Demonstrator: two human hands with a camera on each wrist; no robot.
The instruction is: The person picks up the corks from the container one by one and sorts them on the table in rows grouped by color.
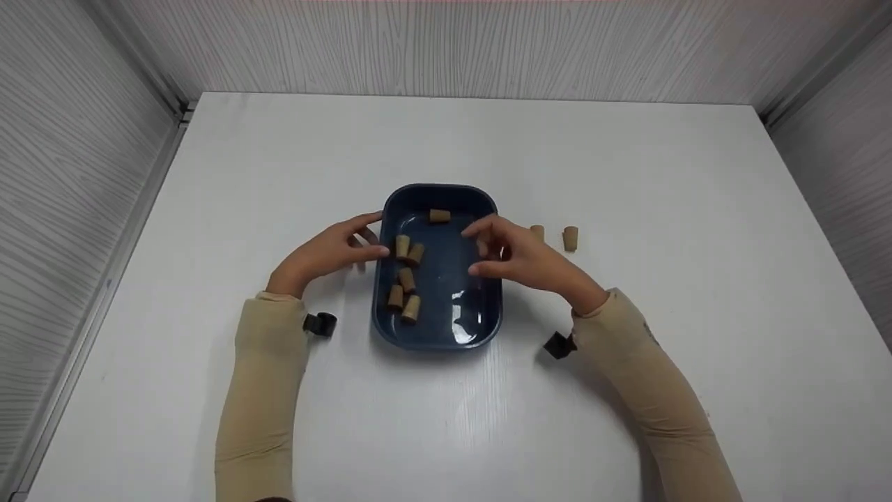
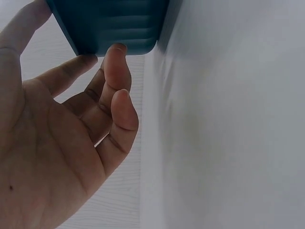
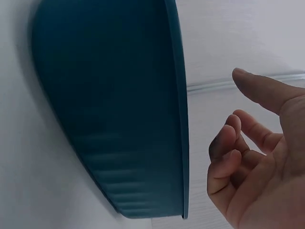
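A dark blue rectangular tray (image 1: pixel 446 328) stands in the middle of the table in the head view. Several tapered corks lie inside, mostly along its left side, such as one cork (image 1: pixel 411 309) near the front and another cork (image 1: pixel 440 216) near the back. My left hand (image 1: pixel 327 249) touches the tray's left side with thumb and fingertips; the left wrist view shows its palm and loosely bent fingers. Over the tray's right side hovers my right hand (image 1: pixel 523 258), thumb and forefinger apart. The right wrist view shows nothing between those fingers beside the tray's outer wall (image 3: pixel 119 119).
To the right of the tray, two corks rest on the white table (image 1: pixel 662 209): one cork (image 1: pixel 571 238) stands out plainly, the other cork (image 1: pixel 537 232) is partly hidden behind my right hand. Pale wood-grain panels (image 1: pixel 446 49) enclose the table at the back and sides.
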